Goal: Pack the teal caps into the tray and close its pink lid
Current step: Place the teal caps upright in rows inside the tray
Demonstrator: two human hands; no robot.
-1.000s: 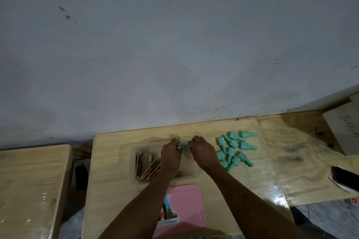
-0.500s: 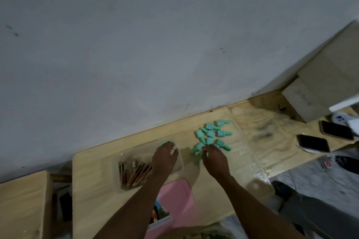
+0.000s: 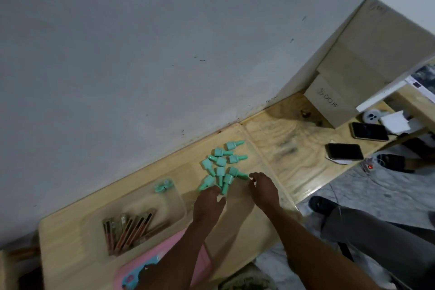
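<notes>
Both our hands have left the tray, where one cap now lies, and reached the teal caps. Our left hand, fingers loosely spread, touches the nearest cap, its long axis pointing at us; our right hand, also empty and spread, sits just right of the pile. The pink lid lies behind our wrists.

The light plywood counter runs along a grey wall. On it lie a loose heap of teal caps, a clear tray beside them, and a pink lid at the near edge. Farther right rest two dark phones and a cardboard box.
</notes>
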